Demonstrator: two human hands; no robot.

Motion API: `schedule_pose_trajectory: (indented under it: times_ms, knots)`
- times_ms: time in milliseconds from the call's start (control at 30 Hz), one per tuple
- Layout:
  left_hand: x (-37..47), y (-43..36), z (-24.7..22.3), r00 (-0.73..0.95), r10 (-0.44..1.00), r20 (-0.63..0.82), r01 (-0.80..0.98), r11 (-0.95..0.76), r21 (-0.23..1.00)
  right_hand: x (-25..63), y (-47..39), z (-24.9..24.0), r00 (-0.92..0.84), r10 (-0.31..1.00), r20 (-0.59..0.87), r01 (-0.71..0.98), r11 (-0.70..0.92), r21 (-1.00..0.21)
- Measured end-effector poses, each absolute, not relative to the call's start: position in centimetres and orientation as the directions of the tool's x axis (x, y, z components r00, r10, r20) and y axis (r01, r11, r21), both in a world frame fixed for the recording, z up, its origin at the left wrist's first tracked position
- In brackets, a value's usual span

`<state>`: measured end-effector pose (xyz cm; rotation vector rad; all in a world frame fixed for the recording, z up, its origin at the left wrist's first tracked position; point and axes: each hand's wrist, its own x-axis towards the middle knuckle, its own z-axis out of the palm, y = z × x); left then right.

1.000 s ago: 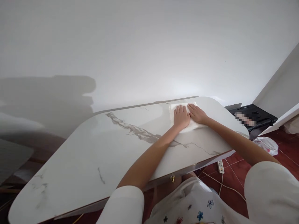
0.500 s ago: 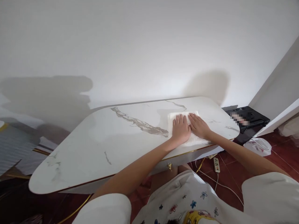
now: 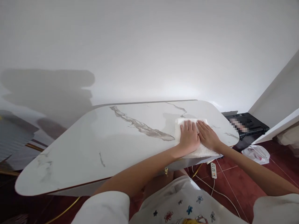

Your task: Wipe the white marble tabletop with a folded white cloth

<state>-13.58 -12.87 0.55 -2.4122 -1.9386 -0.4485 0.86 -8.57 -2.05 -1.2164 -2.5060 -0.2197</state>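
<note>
A folded white cloth (image 3: 203,151) lies on the right part of a white marble-patterned tabletop (image 3: 93,133), reaching its front edge. Flat on the cloth, my left hand (image 3: 188,137) presses down with its fingers extended forward. Beside it, my right hand (image 3: 209,136) also rests on the cloth, fingers stretched toward the upper left. The two hands touch or nearly touch near the thumbs. Neither hand has its fingers wrapped round anything.
A white wall (image 3: 140,53) rises behind the table. At the right stand a black case-like object (image 3: 251,121) and, on the red tiled floor, a plastic bag (image 3: 255,154). A power strip (image 3: 213,170) with a cable lies below the front edge.
Both hands and the cloth have moved together to the right and toward the front edge of the tabletop. The camera view has shifted slightly.
</note>
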Motion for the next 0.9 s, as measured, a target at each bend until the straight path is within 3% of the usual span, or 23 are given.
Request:
schedule_pose_trajectory:
  times_ms: [233, 667, 900]
  knots:
    - [-14.3, -8.5, 0.5, 0.186, 0.953, 0.241, 0.957, -0.232, 0.176, 0.0, -4.2, -2.3, -0.539, 0.737, 0.407, 0.797, 0.603, -0.036]
    - [-18.4, 2.5, 0.4, 0.079, 0.96, 0.268, 0.975, -0.13, 0.182, -5.3, 7.4, -1.2, -0.552, 0.775, 0.31, 0.806, 0.591, -0.041]
    - [-20.6, 6.9, 0.1, 0.006, 0.944, 0.33, 0.976, -0.078, 0.205, -8.1, 12.4, -0.9, -0.585, 0.741, 0.33, 0.775, 0.631, -0.041]
